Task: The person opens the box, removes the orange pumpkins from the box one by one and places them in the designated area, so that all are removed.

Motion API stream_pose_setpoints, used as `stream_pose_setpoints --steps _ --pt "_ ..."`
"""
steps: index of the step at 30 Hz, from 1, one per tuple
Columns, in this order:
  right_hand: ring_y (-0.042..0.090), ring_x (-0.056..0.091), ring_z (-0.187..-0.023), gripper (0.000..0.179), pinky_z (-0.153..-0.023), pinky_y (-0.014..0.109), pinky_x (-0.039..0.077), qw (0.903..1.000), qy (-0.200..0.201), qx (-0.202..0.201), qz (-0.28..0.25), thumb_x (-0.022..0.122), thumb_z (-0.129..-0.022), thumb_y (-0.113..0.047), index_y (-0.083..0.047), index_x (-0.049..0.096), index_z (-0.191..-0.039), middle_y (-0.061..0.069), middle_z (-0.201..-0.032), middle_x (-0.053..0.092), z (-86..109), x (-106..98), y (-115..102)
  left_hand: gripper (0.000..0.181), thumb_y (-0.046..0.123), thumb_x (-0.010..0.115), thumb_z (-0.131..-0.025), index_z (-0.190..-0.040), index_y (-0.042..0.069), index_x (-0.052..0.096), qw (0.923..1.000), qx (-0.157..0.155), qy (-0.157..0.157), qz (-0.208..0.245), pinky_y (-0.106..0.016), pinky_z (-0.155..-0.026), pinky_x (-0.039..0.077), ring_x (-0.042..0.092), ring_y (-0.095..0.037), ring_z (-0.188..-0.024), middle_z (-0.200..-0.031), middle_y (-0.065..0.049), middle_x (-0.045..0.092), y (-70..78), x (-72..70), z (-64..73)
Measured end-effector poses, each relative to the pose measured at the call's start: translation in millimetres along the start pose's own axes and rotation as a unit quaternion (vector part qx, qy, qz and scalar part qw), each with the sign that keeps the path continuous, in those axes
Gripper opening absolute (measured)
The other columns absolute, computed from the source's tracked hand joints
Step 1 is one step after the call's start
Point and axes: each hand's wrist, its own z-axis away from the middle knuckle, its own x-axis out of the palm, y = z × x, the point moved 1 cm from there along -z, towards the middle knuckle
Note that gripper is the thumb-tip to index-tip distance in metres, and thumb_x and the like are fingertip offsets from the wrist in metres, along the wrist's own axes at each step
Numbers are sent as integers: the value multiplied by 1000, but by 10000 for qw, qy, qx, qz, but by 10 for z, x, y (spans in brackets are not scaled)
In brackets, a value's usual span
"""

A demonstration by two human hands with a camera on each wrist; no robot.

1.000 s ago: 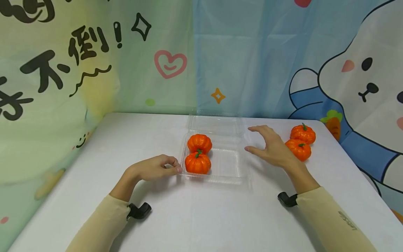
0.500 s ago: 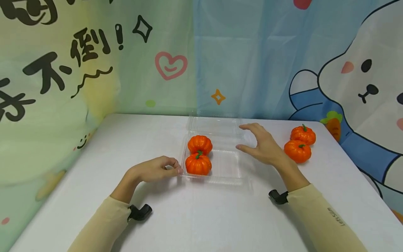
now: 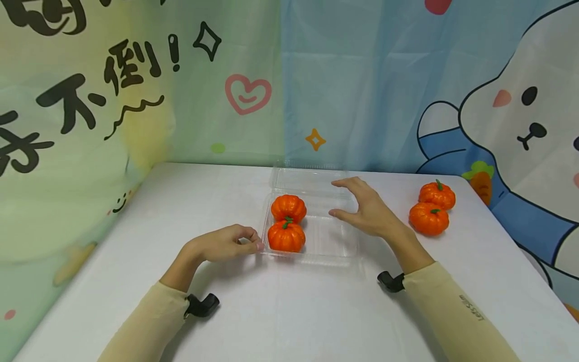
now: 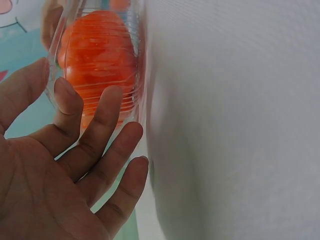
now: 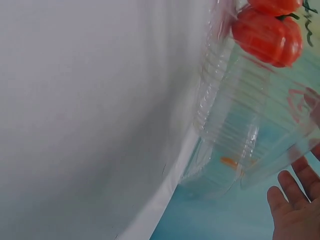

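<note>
Left grip [image 3: 224,244] pinches the clear box [image 3: 332,236] by its near left corner | right grip [image 3: 366,211] loose, holding nothing, near its right side | box on bench [image 3: 312,311], two orange pumpkins [image 3: 287,237] inside, two more pumpkins [image 3: 428,219] farther right

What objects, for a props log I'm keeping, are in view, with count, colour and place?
Boxed pumpkins: 2, orange with green stems, in the container's left half
Loose pumpkins: 2, orange with green stems, on the table's right side
Container: 1, clear, mid-table, open
Table: 1, white, under everything
Backdrop: 1, green and blue with printed figures, behind the table
Wrist devices: 2, black, one per wrist
Sleeves: 2, beige, on both arms
Hands: 2, bare; left hand at the container's near-left corner, right hand at its right side
</note>
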Motion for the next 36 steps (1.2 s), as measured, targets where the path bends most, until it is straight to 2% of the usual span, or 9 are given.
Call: stream_pose_setpoints --steps 9,18,25,31,36 --pt "33 50 -133 63 -110 59 41 9994 -65 -300 -167 82 -89 -25 -13 54 -144 11 -144 52 -64 83 -50 26 32 60 -104 -104 9 71 10000 0 9 -7 -29 -68 32 42 -15 -75 -81 4 55 -6 5 -1" --pt "32 53 -128 59 -107 55 44 9975 -71 -676 -191 83 -88 -21 -12 57 -141 10 -139 55 -141 152 -131 26 32 59 -104 -108 10 71 10000 17 -21 30 -36 -83 39 52 -21 -96 -103 -3 69 -8 -5 4" --pt "29 52 -130 58 -108 53 45 9950 -238 -913 -325 83 -88 -20 -13 58 -141 8 -140 55 -214 240 -208 26 32 59 -104 -108 10 72 10000 -13 -7 -43 -36 -84 40 52 -21 -97 -103 -2 69 -34 -2 16" --pt "27 49 -135 58 -112 48 42 9937 -433 -970 -359 82 -90 -20 -13 58 -142 7 -144 52 -264 302 -263 28 32 58 -105 -109 9 71 10000 51 -38 49 -39 -90 42 54 -21 -103 -108 -2 70 -48 -8 19" --pt "31 48 -138 58 -111 51 43 9932 -507 -977 -381 82 -89 -15 -11 60 -142 11 -147 51 -278 329 -288 28 31 58 -105 -108 8 72 9998 134 -51 104 -38 -89 41 53 -21 -102 -108 -3 70 -51 -6 2"
